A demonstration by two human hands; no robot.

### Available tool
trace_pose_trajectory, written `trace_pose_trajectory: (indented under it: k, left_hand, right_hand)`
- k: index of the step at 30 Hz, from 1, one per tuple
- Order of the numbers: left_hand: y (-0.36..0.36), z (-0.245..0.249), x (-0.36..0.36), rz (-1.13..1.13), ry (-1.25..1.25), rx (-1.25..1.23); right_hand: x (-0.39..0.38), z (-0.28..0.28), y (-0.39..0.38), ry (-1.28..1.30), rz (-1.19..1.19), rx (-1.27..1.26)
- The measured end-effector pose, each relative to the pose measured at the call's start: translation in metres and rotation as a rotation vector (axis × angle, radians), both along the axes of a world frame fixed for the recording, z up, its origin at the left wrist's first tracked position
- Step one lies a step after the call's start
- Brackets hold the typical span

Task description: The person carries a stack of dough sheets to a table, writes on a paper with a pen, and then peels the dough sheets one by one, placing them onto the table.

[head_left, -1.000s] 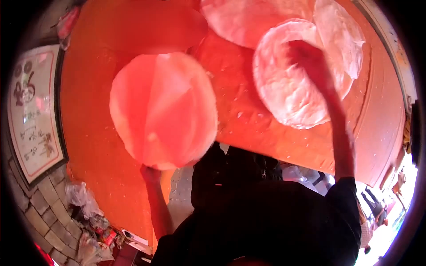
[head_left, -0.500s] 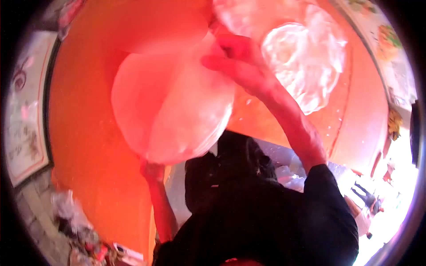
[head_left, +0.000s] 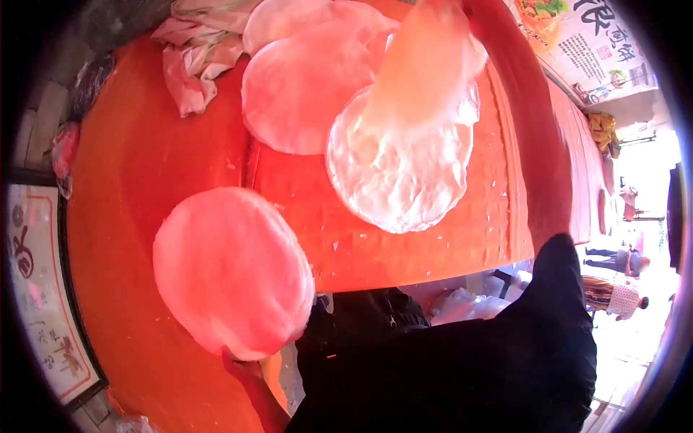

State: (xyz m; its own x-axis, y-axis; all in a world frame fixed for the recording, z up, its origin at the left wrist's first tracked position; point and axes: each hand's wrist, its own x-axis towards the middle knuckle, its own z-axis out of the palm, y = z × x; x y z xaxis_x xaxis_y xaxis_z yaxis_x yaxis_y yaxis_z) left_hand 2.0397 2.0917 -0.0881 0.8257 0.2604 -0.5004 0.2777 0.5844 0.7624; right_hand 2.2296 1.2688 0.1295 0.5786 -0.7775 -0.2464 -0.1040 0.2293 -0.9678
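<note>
A round, thin pancake (head_left: 234,270) rests over my left hand (head_left: 244,369), which grips its lower edge; most of the fingers are hidden beneath it. At the top edge of the view my right hand (head_left: 469,9) holds up another thin pancake (head_left: 429,68), blurred by motion, by its far end. That pancake hangs over a pile of wrinkled, shiny pancakes (head_left: 401,177). To the left of the pile, more smooth round pancakes (head_left: 310,90) lie overlapping on the orange-red table (head_left: 361,260).
A crumpled cloth (head_left: 198,65) lies at the table's far left. Framed signs with writing (head_left: 47,289) and a printed poster (head_left: 588,50) flank the table. Plastic bags (head_left: 465,307) sit below the near edge. People (head_left: 617,296) are in the bright background at right.
My right hand has moved from the left-hand pancake up to the far side, lifting a pancake over the pile. My left hand with its pancake has shifted lower left; the view has turned.
</note>
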Motion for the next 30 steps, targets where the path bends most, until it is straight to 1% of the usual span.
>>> trace_pose_trajectory:
  k: [2, 4, 6, 8, 10, 13, 16, 18, 20, 22, 23, 25, 26, 27, 28, 30]
  left_hand:
    - [0.007, -0.011, -0.005, -0.017, -0.008, 0.049]
    - [-0.013, 0.027, 0.006, 0.007, 0.090, -0.033]
    - [-0.041, 0.067, 0.020, 0.045, 0.136, -0.043]
    - [-0.080, 0.104, 0.043, 0.102, 0.122, 0.017]
    - [-0.103, 0.127, 0.057, 0.094, 0.142, 0.021]
    - [-0.097, 0.123, 0.057, 0.000, 0.067, -0.085]
    - [-0.063, 0.103, 0.039, -0.043, 0.012, -0.183]
    - [-0.061, 0.107, 0.038, -0.042, 0.000, -0.172]
    - [-0.058, 0.118, 0.038, -0.039, -0.016, -0.131]
    - [-0.054, 0.132, 0.038, -0.033, -0.044, -0.073]
    - [-0.055, 0.142, 0.038, -0.026, -0.057, -0.040]
    - [-0.057, 0.161, 0.042, -0.009, -0.089, 0.025]
    - [-0.058, 0.170, 0.045, 0.002, -0.117, 0.057]
    - [-0.059, 0.177, 0.051, 0.002, -0.141, 0.081]
    - [-0.061, 0.184, 0.057, 0.001, -0.168, 0.097]
    - [-0.064, 0.191, 0.070, -0.010, -0.223, 0.110]
  right_hand:
    - [0.028, -0.023, -0.021, 0.038, -0.001, 0.003]
    - [0.065, -0.041, -0.033, 0.061, 0.018, 0.008]
    - [0.105, -0.056, -0.040, 0.072, 0.045, 0.014]
    - [0.146, -0.067, -0.043, 0.074, 0.074, 0.027]
    - [0.180, -0.078, -0.043, 0.080, 0.095, 0.036]
    - [0.210, -0.090, -0.026, 0.088, 0.137, 0.049]
    - [0.203, -0.106, 0.015, 0.073, 0.240, 0.055]
    - [0.174, -0.106, 0.063, 0.017, 0.396, 0.077]
    - [0.142, -0.093, 0.127, -0.049, 0.642, 0.094]
    - [0.112, -0.049, 0.220, 0.006, 0.814, 0.008]
    - [0.102, -0.035, 0.270, 0.105, 0.904, -0.053]
    - [0.073, -0.034, 0.361, 0.028, 1.241, 0.133]
    - [0.054, -0.034, 0.411, 0.025, 1.342, 0.308]
    - [0.033, -0.010, 0.461, 0.029, 1.532, -0.283]
    - [0.018, 0.003, 0.499, 0.062, 1.684, -0.236]
    - [-0.010, 0.004, 0.556, -0.180, 1.684, -0.500]
